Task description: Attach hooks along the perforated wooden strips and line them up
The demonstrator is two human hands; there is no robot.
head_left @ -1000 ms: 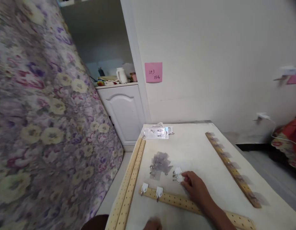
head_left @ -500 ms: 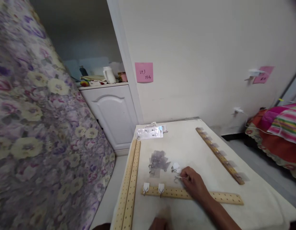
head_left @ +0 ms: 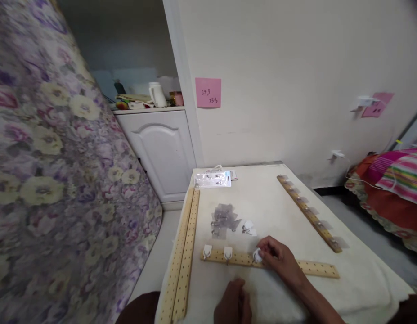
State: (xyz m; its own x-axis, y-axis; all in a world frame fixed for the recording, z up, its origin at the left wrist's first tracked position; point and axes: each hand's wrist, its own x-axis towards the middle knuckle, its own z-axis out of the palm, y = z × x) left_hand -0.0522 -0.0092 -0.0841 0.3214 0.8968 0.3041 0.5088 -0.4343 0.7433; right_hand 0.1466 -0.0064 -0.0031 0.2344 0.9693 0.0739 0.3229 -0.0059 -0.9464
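Note:
Between the fingers of my right hand [head_left: 279,258] is a white hook [head_left: 257,255], placed at the middle of a perforated wooden strip [head_left: 240,259]. Two more white hooks, a left one [head_left: 207,252] and another beside it [head_left: 227,253], sit on the strip's left part. My left hand [head_left: 233,302] rests closer to me, below the strip, with its fingers curled together; I cannot make out anything in it. Beyond the strip lie a few loose white hooks [head_left: 249,228] and a pile of clear grey hooks [head_left: 224,219].
Two perforated strips [head_left: 186,252] lie along the table's left edge. At the right, another strip [head_left: 309,213] carries several clear hooks. Clear packaging [head_left: 213,179] lies at the far end. A floral curtain [head_left: 76,180] hangs on the left, and a bed [head_left: 393,193] stands at right.
My right hand has brought a white hook from near the loose white hooks down onto the strip. My left hand has come further into view. The camera view has shifted slightly.

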